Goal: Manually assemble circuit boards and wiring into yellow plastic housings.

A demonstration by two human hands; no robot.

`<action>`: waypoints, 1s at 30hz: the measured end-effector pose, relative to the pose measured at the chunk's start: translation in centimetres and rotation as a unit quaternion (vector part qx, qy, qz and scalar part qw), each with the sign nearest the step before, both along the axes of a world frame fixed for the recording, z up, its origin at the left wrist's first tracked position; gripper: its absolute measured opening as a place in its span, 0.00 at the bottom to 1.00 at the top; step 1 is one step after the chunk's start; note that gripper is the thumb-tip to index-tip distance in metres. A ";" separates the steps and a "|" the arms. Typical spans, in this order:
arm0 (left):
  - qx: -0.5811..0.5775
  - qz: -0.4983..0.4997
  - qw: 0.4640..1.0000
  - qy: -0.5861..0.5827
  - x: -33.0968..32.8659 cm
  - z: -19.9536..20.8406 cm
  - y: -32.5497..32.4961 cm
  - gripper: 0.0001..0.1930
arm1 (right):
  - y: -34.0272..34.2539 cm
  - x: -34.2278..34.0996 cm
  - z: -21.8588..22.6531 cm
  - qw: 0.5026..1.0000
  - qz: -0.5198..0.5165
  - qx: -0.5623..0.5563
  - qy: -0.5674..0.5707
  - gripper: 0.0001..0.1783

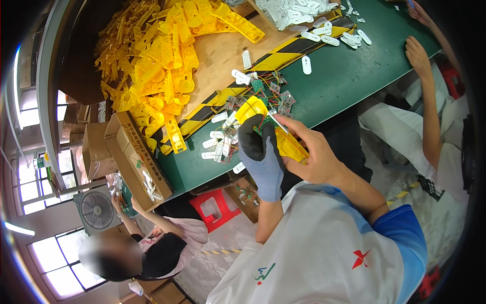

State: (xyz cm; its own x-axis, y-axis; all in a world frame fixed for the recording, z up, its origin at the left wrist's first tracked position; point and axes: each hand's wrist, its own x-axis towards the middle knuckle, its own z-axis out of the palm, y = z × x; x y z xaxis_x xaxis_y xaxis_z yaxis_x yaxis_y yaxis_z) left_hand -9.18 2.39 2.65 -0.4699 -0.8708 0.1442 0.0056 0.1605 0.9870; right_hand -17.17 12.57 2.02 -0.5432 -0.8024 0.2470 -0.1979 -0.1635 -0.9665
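Note:
My left hand (263, 159), in a blue-grey glove with black fingers, is closed around a yellow plastic housing (251, 107). A green circuit board (267, 122) with thin wires shows at the housing, partly hidden by the gloved fingers. My bare right hand (318, 154) is closed at the housing's near side, its fingertips pinching a slim white piece (278, 121) beside the board; the exact kind of piece I cannot make out. Beyond my hands lie wired circuit boards (287, 99) and white oval plastic parts (221, 148) on the green table.
A wooden board (215, 53) with black-and-yellow striped edges carries a pile of yellow housings (167, 66). White oval covers (298, 11) are heaped at the far side. A cardboard box (136, 159) stands at left. People sit left and right; a red stool (217, 210) is below.

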 end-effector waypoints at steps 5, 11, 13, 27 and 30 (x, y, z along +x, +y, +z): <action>-0.025 -0.032 0.999 -0.019 0.1 0.0 -0.1 0.13 | -0.4 -0.3 -1.4 0.996 -0.015 0.002 -0.090 0.30; -0.143 -0.077 0.980 -0.114 0.0 -1.3 0.2 0.10 | -1.0 -0.7 -1.9 0.989 -0.069 -0.046 -0.119 0.18; -0.180 -0.063 0.977 -0.097 -0.5 -1.7 0.3 0.11 | -1.1 -0.4 -1.6 0.989 -0.082 -0.021 -0.117 0.17; -0.176 0.003 0.982 -0.066 0.5 -3.2 1.6 0.13 | -0.7 0.7 -0.8 0.993 -0.116 0.005 -0.008 0.16; -0.189 -0.005 0.979 -0.075 0.8 -3.4 1.3 0.12 | -0.8 0.9 -0.8 0.993 -0.115 -0.001 -0.001 0.16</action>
